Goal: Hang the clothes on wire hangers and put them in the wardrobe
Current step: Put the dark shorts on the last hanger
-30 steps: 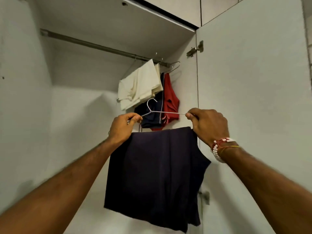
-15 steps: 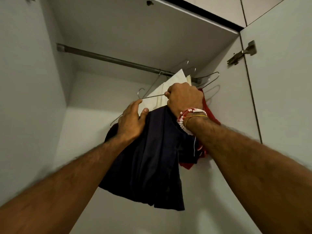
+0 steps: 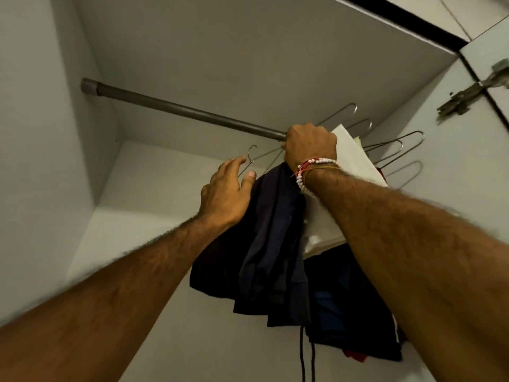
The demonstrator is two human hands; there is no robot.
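Forearms reach up into the wardrobe (image 3: 41, 133). Navy garment (image 3: 270, 230) hangs bunched from a wire hanger (image 3: 268, 154) between both hands, with black drawstrings (image 3: 303, 354) dangling under it. Left hand (image 3: 225, 188) is flat with fingers straight, its thumb side against the cloth, gripping nothing. Right hand (image 3: 309, 144), with a beaded bracelet (image 3: 311, 166) at the wrist, is fisted round the hanger wire, knuckles up by the rail (image 3: 179, 107). The hook (image 3: 252, 148) sits below the rail and looks not yet over it. Behind are a white garment (image 3: 352, 161) and spare hangers (image 3: 396, 143) at the rail's right end. The door hinge (image 3: 465, 95) is far right.

Risks:
- The hook could miss the rail, because the fist blocks the view.
- Lopsided cloth could tip the hanger and slide off.
- The crowded end could snag neighbouring hangers.
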